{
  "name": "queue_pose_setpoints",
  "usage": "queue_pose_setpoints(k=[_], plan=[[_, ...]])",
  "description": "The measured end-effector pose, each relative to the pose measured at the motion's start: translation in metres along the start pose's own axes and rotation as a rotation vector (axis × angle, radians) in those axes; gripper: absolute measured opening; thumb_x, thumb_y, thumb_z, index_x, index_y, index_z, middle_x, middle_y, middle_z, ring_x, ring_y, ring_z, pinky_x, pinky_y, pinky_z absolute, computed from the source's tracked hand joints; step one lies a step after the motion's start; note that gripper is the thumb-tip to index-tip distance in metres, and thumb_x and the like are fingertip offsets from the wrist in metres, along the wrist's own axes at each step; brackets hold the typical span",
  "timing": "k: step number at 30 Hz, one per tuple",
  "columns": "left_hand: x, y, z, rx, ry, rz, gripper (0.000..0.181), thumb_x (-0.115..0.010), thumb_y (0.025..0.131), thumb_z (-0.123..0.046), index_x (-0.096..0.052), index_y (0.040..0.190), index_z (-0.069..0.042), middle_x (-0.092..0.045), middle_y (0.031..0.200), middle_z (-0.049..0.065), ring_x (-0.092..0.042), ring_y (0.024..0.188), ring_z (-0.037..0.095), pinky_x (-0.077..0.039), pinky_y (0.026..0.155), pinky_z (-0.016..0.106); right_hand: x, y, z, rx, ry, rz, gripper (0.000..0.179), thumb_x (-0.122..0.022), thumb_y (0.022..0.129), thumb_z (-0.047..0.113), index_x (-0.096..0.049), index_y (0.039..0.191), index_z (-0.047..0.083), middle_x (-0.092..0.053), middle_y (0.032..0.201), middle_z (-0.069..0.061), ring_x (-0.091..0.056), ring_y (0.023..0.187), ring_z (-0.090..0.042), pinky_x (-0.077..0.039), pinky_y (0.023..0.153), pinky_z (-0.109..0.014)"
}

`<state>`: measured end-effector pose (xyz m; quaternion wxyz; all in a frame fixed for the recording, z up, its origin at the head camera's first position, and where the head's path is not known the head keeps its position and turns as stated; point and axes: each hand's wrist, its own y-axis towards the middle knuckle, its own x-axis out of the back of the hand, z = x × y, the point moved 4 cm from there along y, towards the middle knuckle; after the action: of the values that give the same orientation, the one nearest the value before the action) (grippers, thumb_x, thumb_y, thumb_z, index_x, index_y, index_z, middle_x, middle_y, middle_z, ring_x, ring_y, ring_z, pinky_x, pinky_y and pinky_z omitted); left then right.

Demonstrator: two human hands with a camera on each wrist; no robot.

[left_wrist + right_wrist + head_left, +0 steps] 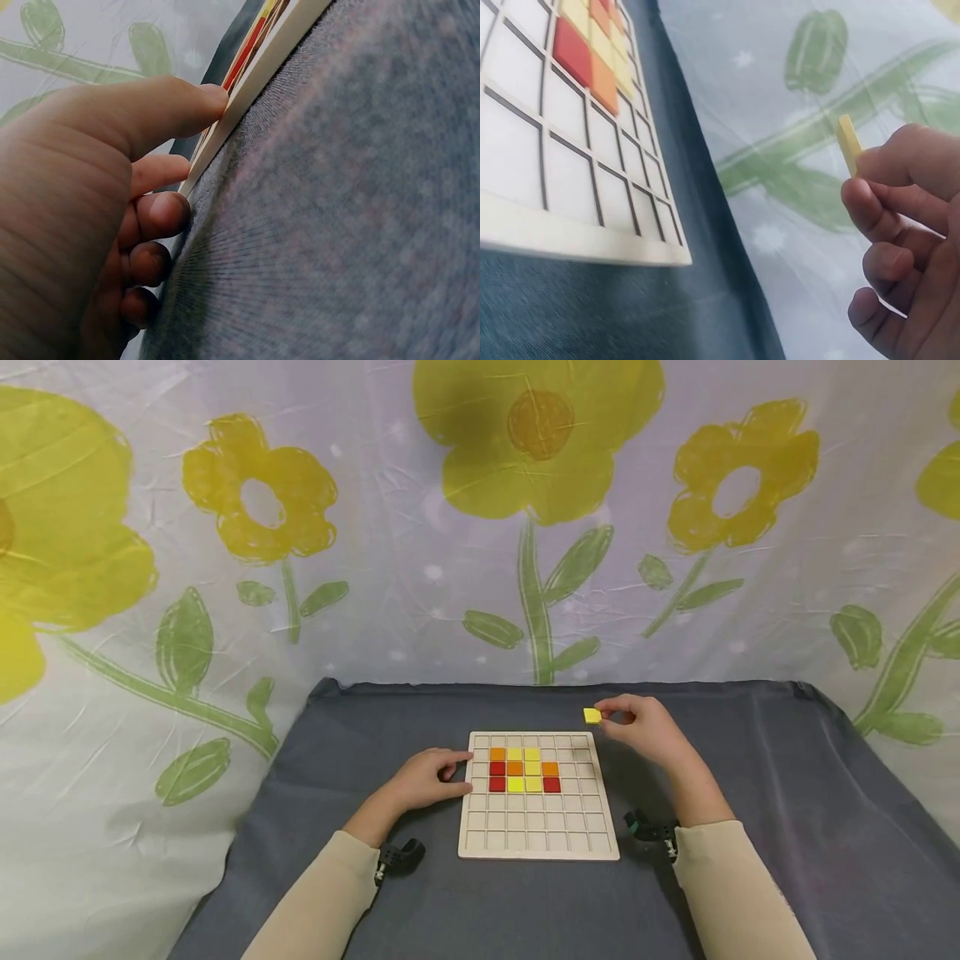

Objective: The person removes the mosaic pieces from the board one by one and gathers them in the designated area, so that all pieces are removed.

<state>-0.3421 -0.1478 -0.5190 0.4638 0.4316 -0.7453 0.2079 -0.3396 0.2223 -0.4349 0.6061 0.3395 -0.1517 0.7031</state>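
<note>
A square yellow tile [592, 716] is pinched between the thumb and forefinger of my right hand [643, 727]. That hand is raised beyond the far right corner of a pale wooden grid board [540, 846]. In the right wrist view, the tile [848, 145] appears edge-on, well apart from the board [592, 240]. My left hand [420, 779] rests at the board's left side. Its thumb and forefinger touch the rim, spread along it, while the other fingers curl loosely below. Red [497, 784], orange [550, 769] and yellow tiles [532, 754] fill several cells in the board's upper middle.
A dark grey cloth [525, 910] covers the table under the board. Behind it hangs a pale curtain [420, 568] printed with yellow flowers. Black straps with small devices sit at the left wrist [401, 857] and the right wrist [651, 828].
</note>
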Motion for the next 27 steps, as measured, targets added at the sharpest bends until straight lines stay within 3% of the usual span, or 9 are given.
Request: queue_pose_setpoints(k=[15,27], plan=[[0.0,0.0,0.0,-0.033,-0.001,-0.007,0.055,-0.077,0.093,-0.04,-0.064,0.141,-0.016,-0.044,0.071,-0.005,-0.039,0.065,0.009,-0.033,0.066,0.03,0.026,-0.008,-0.014,-0.041,-0.034,-0.021,0.032,-0.069,0.098,0.011,-0.07,0.128,0.002,-0.065,0.11,-0.014,-0.046,0.074,-0.025,-0.039,0.063,-0.035],[0.0,0.0,0.0,-0.032,0.0,-0.005,0.055,-0.077,0.093,-0.039,-0.065,0.141,-0.016,-0.043,0.072,-0.006,-0.04,0.066,0.009,-0.033,0.066,0.03,0.023,-0.009,-0.03,-0.113,-0.07,0.034,0.032,-0.067,0.098,0.012,-0.07,0.128,0.001,-0.067,0.109,-0.014,-0.048,0.073,-0.024,-0.041,0.064,-0.038]])
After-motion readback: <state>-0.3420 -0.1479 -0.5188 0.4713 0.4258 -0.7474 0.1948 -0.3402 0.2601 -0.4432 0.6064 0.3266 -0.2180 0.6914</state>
